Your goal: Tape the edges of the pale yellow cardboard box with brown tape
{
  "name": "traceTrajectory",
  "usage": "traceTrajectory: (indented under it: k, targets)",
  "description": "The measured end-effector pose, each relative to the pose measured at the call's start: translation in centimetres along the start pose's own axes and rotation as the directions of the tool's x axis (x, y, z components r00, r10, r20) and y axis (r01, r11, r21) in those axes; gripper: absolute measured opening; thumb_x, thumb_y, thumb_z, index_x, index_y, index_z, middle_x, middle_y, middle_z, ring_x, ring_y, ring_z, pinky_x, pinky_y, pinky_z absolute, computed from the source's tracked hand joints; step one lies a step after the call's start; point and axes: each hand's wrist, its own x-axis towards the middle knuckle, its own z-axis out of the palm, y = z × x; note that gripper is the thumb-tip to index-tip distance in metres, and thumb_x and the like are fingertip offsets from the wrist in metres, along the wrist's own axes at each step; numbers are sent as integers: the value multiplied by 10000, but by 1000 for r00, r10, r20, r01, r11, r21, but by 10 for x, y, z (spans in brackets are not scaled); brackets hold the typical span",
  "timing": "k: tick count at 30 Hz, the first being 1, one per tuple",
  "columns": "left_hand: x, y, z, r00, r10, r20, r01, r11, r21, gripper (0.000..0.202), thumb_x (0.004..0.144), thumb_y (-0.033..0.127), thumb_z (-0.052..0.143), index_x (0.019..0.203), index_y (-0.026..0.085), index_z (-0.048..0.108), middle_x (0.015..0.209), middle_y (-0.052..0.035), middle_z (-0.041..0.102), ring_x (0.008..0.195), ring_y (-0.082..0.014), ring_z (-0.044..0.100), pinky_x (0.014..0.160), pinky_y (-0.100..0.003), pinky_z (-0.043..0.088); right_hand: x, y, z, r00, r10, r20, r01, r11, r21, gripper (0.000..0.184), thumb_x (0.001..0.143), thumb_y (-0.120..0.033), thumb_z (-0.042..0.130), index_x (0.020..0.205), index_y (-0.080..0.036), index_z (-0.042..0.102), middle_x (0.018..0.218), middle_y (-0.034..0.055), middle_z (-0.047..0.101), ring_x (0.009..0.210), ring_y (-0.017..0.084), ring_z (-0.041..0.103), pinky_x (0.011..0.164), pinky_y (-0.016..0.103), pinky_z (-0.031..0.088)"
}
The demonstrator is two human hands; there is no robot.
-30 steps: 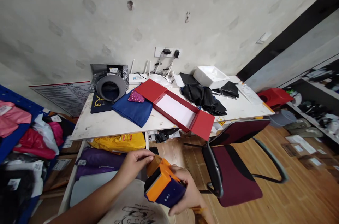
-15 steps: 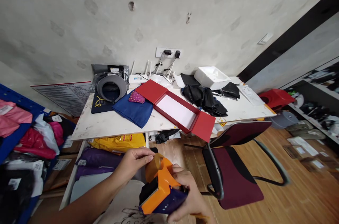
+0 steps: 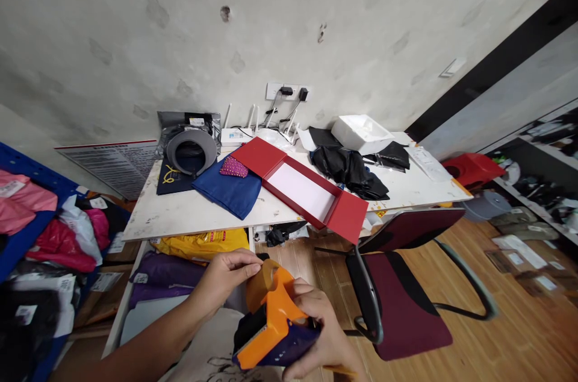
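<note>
From this end: my right hand (image 3: pixel 321 323) grips the dispenser (image 3: pixel 276 313), tape roll (image 3: pixel 256 290) in it, before the table (image 3: pixel 180 219); my left hand (image 3: pixel 227 276) pinches the roll's edge. The red box (image 3: pixel 300 190) gapes; yellow (image 3: pixel 203 244) and purple bags (image 3: pixel 166 276) fill the compartment below.

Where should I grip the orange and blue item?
I'd grip the orange and blue item by its right end, from the right, thumb low on the blue face, fingers on the far side, as the right hand has it. The left end looks worse: a black part and an amber curved piece crowd it.
</note>
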Motion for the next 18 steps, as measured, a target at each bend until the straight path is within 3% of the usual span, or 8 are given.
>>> traceTrajectory:
  k: [8,13,18]
  targets:
    - [0,9,-2,998,55,33,-56,998,27,351,648,499,771,695,154,729,787,-77,665,792,-202,588,778,-315,472,-2,2,-1,1000,-4,2,4,1000,-13,653,397,-730,794,731,-198,616,679,-2,502,684,176,466,657,331,382]
    - [4,11,-6,990,63,124,-69,997,45,291,689,438,753,684,151,710,744,-42,620,764,-172,561,741,-282,431,3,2,-2,1000,4,28,-4,1000,15,649,368,-737,796,688,-201,620,619,-13,486,631,170,456,644,340,385]
    - [8,9,-5,997,-13,80,17,999,-49,284,602,402,813,695,154,710,765,-43,657,764,-166,578,744,-272,444,8,-1,-4,1000,-10,-10,10,1000,21,627,395,-708,811,720,-201,640,639,-5,523,637,173,479,646,340,391]
